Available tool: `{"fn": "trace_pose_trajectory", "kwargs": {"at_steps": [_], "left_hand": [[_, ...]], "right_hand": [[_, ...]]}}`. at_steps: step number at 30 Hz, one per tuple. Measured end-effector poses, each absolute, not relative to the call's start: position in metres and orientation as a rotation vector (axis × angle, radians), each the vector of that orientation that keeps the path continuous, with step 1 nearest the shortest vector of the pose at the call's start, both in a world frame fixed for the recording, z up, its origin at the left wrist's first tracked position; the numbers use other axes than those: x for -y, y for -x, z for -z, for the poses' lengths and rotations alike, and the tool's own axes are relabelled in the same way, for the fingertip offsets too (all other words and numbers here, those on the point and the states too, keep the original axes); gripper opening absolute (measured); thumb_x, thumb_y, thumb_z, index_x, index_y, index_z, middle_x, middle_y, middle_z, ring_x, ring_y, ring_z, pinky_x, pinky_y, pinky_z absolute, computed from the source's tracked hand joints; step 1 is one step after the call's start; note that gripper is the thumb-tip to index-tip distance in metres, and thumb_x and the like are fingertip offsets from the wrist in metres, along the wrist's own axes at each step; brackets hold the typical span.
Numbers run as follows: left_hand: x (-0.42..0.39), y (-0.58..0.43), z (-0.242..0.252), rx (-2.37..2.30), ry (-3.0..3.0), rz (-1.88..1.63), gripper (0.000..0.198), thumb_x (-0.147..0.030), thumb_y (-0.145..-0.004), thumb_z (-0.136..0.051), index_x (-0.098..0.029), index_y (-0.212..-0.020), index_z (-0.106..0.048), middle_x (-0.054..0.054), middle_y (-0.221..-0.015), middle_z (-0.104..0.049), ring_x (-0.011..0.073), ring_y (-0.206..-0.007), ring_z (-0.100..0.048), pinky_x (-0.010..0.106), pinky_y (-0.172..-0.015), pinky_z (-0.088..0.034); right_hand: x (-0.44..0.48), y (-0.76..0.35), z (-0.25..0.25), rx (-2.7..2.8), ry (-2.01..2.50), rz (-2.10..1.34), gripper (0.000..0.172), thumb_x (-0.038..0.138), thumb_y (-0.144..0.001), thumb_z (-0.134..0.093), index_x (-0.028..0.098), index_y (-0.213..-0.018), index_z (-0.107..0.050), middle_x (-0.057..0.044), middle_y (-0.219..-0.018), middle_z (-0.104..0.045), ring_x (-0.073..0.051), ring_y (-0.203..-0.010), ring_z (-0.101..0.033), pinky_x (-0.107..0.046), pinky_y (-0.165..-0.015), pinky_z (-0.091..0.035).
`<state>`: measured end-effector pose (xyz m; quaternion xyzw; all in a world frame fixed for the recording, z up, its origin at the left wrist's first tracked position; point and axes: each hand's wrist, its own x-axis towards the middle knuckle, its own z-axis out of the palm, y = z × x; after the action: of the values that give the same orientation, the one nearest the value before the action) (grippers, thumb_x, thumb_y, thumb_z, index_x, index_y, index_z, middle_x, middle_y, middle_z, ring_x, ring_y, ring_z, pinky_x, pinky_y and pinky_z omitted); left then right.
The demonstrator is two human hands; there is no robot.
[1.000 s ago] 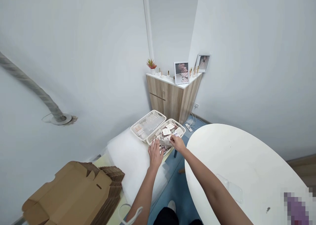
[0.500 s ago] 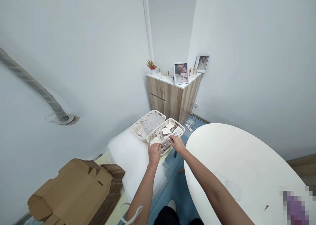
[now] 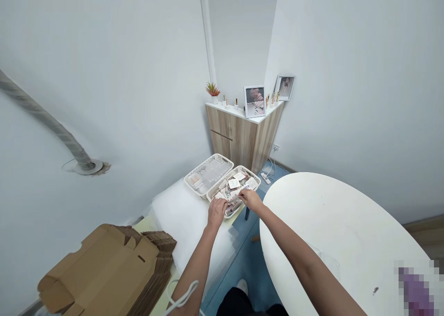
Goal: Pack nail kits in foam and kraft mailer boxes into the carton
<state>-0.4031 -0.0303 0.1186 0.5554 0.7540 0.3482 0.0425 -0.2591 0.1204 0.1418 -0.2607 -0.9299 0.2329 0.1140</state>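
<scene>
Two white lattice baskets stand side by side on a white padded surface. The right basket (image 3: 255, 179) is full of small flat packets (image 3: 234, 183). My left hand (image 3: 217, 211) reaches into its near end with fingers curled over the packets. My right hand (image 3: 250, 198) is at the basket's near right rim, fingers pinched on a packet that it holds together with the left hand. The left basket (image 3: 193, 173) holds clear packets and neither hand touches it.
A white oval table (image 3: 347, 242) fills the right foreground, with a clear plastic piece (image 3: 328, 263) on it. Flat cardboard boxes (image 3: 104, 269) are stacked at lower left. A wooden corner cabinet (image 3: 239, 135) carries a plant, small bottles and picture frames. A grey hose (image 3: 45, 121) enters the left wall.
My left hand went from flat and spread at the basket's edge to curled over the packets. My right hand stayed at the basket's rim, shifting slightly.
</scene>
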Motion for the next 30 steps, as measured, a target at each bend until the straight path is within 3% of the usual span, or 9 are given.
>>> {"fn": "trace_pose_trajectory", "kwargs": {"at_steps": [3, 7, 11, 15, 18, 22, 25, 27, 30], "left_hand": [[0.029, 0.410, -0.118, -2.156, -1.430, -1.235, 0.014, -0.023, -0.085, -0.057, -0.023, -0.095, -0.066, 0.006, -0.099, -0.067, 0.0228, -0.099, -0.062, 0.040, -0.097, -0.047], [0.026, 0.414, -0.123, -1.793, -0.774, -1.511, 0.045, -0.031, -0.079, -0.066, -0.027, -0.124, -0.058, 0.009, -0.130, -0.058, 0.0241, -0.113, -0.061, 0.036, -0.092, -0.052], [0.012, 0.404, -0.129, -1.423, -0.190, -1.610, 0.052, -0.040, -0.082, -0.069, -0.023, -0.128, -0.051, 0.011, -0.116, -0.065, 0.0217, -0.095, -0.069, 0.036, -0.080, -0.059], [-0.005, 0.390, -0.130, -1.409, 0.057, -1.745, 0.058, -0.022, -0.074, -0.079, -0.020, -0.125, -0.050, 0.006, -0.096, -0.069, 0.0166, -0.080, -0.070, 0.032, -0.073, -0.060], [-0.008, 0.386, -0.129, -1.463, 0.060, -1.816, 0.068, -0.012, -0.070, -0.080, -0.022, -0.129, -0.048, 0.004, -0.095, -0.070, 0.0142, -0.075, -0.069, 0.026, -0.068, -0.059], [-0.003, 0.393, -0.131, -1.486, -0.011, -1.860, 0.073, -0.014, -0.071, -0.080, -0.023, -0.134, -0.046, 0.005, -0.096, -0.071, 0.0129, -0.074, -0.070, 0.023, -0.066, -0.056], [0.002, 0.402, -0.137, -1.526, -0.111, -1.868, 0.079, -0.021, -0.068, -0.083, -0.021, -0.137, -0.045, 0.007, -0.096, -0.072, 0.0157, -0.076, -0.070, 0.026, -0.068, -0.056], [0.005, 0.407, -0.142, -1.523, -0.231, -1.853, 0.083, -0.025, -0.065, -0.085, -0.019, -0.138, -0.045, 0.008, -0.095, -0.074, 0.0192, -0.078, -0.071, 0.030, -0.070, -0.057], [0.008, 0.409, -0.147, -1.488, -0.378, -1.822, 0.084, -0.029, -0.062, -0.086, -0.016, -0.136, -0.048, 0.009, -0.091, -0.075, 0.0222, -0.080, -0.072, 0.034, -0.073, -0.058]], "right_hand": [[-0.123, 0.256, -0.141, 2.736, 0.682, -0.514, 0.016, 0.011, -0.088, -0.053, 0.021, -0.092, -0.064, -0.005, -0.095, -0.068, -0.017, -0.086, -0.062, -0.024, -0.069, -0.041], [-0.127, 0.250, -0.142, 2.656, 0.587, -0.330, 0.018, 0.010, -0.091, -0.049, 0.022, -0.093, -0.063, -0.006, -0.098, -0.066, -0.018, -0.090, -0.060, -0.024, -0.070, -0.043], [-0.125, 0.248, -0.137, 2.616, 0.460, -0.211, 0.021, 0.009, -0.092, -0.045, 0.022, -0.094, -0.062, -0.006, -0.100, -0.066, -0.018, -0.094, -0.058, -0.025, -0.071, -0.045], [-0.117, 0.247, -0.130, 2.606, 0.362, -0.197, 0.024, 0.008, -0.093, -0.041, 0.022, -0.095, -0.061, -0.007, -0.102, -0.066, -0.018, -0.094, -0.059, -0.027, -0.074, -0.049], [-0.109, 0.241, -0.130, 2.616, 0.249, -0.250, 0.024, 0.011, -0.092, -0.042, 0.021, -0.104, -0.060, -0.010, -0.112, -0.064, -0.021, -0.105, -0.058, -0.035, -0.086, -0.051], [-0.103, 0.231, -0.140, 2.587, 0.178, -0.434, 0.037, 0.019, -0.089, -0.048, 0.018, -0.125, -0.052, -0.015, -0.133, -0.054, -0.026, -0.126, -0.047, -0.045, -0.103, -0.043], [-0.107, 0.239, -0.147, 2.407, 0.447, -0.686, 0.041, 0.027, -0.090, -0.048, 0.018, -0.129, -0.050, -0.015, -0.134, -0.053, -0.026, -0.127, -0.047, -0.045, -0.105, -0.041], [-0.112, 0.254, -0.150, 2.193, 0.721, -0.959, 0.037, 0.037, -0.090, -0.048, 0.019, -0.120, -0.058, -0.013, -0.124, -0.060, -0.026, -0.118, -0.054, -0.044, -0.100, -0.043], [-0.120, 0.284, -0.154, 1.878, 0.946, -1.458, 0.037, 0.054, -0.080, -0.057, 0.019, -0.088, -0.066, -0.007, -0.091, -0.069, -0.024, -0.091, -0.063, -0.036, -0.081, -0.049]]}}
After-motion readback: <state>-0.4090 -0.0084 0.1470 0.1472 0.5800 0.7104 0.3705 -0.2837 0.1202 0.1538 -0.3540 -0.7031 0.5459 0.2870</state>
